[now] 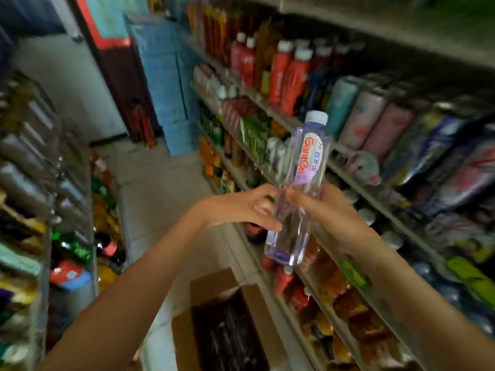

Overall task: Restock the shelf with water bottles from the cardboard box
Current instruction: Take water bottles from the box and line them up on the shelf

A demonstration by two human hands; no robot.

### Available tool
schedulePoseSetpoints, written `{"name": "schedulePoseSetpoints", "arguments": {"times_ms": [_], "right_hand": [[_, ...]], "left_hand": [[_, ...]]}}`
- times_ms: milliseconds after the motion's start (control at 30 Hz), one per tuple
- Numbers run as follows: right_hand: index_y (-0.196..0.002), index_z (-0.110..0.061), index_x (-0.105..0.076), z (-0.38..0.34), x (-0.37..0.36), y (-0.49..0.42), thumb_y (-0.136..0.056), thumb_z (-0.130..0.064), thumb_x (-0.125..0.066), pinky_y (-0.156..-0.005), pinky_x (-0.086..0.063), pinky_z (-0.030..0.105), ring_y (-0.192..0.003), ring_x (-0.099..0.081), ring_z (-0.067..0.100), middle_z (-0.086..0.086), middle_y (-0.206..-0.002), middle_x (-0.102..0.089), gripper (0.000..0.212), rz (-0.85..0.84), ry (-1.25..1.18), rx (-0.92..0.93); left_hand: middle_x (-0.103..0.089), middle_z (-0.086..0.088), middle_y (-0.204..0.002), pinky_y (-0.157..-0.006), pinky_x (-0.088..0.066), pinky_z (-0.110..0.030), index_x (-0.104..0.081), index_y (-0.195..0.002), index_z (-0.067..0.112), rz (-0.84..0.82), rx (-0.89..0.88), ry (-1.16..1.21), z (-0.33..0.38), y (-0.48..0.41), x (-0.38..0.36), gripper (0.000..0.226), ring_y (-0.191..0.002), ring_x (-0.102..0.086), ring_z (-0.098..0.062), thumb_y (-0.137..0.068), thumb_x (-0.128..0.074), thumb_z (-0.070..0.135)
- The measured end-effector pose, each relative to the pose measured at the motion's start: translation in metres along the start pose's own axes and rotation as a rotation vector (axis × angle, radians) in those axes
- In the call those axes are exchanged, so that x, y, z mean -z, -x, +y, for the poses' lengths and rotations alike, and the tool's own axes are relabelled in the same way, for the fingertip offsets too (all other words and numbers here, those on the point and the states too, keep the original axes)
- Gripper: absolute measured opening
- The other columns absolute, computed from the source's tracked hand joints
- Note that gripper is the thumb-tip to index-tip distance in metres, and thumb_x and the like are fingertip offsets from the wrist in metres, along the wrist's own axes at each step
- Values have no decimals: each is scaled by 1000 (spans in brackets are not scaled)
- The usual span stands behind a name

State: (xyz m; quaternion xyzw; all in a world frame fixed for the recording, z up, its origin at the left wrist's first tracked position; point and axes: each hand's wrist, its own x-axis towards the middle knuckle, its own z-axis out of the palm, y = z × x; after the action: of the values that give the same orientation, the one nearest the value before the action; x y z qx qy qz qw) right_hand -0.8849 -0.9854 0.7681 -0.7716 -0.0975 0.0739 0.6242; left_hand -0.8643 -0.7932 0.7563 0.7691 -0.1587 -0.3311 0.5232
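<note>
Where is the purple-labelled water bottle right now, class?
In the head view the water bottle is centre-right, held cap-up between the left hand and right hand, above the open cardboard box and before the right-side shelf.

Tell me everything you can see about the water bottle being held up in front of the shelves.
The water bottle is clear plastic with a faint purple tint, a white cap and a white-and-purple label with red letters. It is capped, held nearly upright with its cap leaning right, above the open cardboard box, beside the stocked shelf. The left hand and right hand grip its middle from opposite sides.
</note>
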Motion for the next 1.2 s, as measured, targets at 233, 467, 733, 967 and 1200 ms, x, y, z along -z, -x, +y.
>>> {"name": "schedulePoseSetpoints", "arguments": {"times_ms": [233, 467, 733, 967, 1200], "right_hand": [[-102, -24, -66, -106, 81, 37, -64, -45, -76, -89, -54, 42, -91, -69, 10, -6, -96, -74, 45, 262, 244, 252], [-91, -16, -71, -158, 150, 80, -67, -23, -80, -77, -56, 27, -81, -70, 11, -3, -88, -76, 27, 440, 217, 364], [-102, -17, -68, -215, 203, 122, -51, -41, -79, -76, -56, 37, -85, -72, 15, -1, -92, -76, 58, 695, 195, 368], [-101, -16, -69, -242, 243, 131, -56, -43, -82, -86, -55, 50, -95, -70, 26, 6, -97, -74, 54, 883, 175, 292], [-104, -15, -62, -221, 280, 110, -64, -26, -85, -76, -55, 37, -90, -68, 21, 2, -96, -70, 48, 1056, 280, 177]], "left_hand": [[-61, 0, -101, -87, -48, -18, -57, -108, 10, -73, -288, -126, 132, -15, -13, 31, -102, -58, -11, -80, -71, 10], [-71, 3, -99, -86, -52, -28, -64, -104, 21, 101, -643, -76, 232, -29, -42, 17, -93, -66, -11, -93, -54, 12], [-56, 11, -117, -93, -43, -19, -53, -114, 25, 508, -1051, -156, 315, -53, -94, 28, -110, -52, -2, -88, -63, 27], [-37, 3, -127, -101, -36, -26, -31, -135, 12, 749, -1180, -270, 359, -87, -126, 77, -118, -38, -11, -76, -73, 40], [-40, -9, -135, -98, -46, -39, -13, -140, 13, 744, -1062, -224, 370, -124, -135, 101, -120, -48, -24, -69, -80, 41]]}}
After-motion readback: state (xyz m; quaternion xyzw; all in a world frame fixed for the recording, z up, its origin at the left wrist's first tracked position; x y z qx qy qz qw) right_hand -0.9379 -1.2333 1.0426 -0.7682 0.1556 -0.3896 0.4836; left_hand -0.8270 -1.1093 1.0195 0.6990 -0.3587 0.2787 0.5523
